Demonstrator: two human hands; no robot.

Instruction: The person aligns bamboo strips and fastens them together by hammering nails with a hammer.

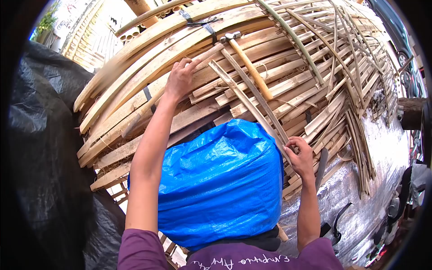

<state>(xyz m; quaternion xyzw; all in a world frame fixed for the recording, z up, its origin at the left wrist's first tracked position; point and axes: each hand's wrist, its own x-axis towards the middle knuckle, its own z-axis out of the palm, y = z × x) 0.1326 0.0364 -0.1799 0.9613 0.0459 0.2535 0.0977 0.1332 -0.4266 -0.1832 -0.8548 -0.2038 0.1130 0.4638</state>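
Note:
My left hand (181, 80) is closed round a long wooden handle (208, 56), over the stacked slats. Below the wrist a greyish, blade-like end (131, 125) lies in line with it; the arm hides whether they join. Between the thumb and fingers of my right hand (299, 155), the near end of a split bamboo strip (243, 96) is pinched. A second, darker strip (254, 90) runs close beside it to the same hand. Both strips slant away over the stack. A hammer (249, 67) with a pale wooden handle rests on the slats just beyond them.
Blue plastic sheeting (220, 180) covers my lap. Long bamboo slats (148, 67) are piled ahead, bound with black ties (198, 22). Thin strips (357, 144) lie at right above silvery sheeting (360, 216). A dark blade (321, 166) is near my right wrist. Black sheeting (54, 157) hangs at left.

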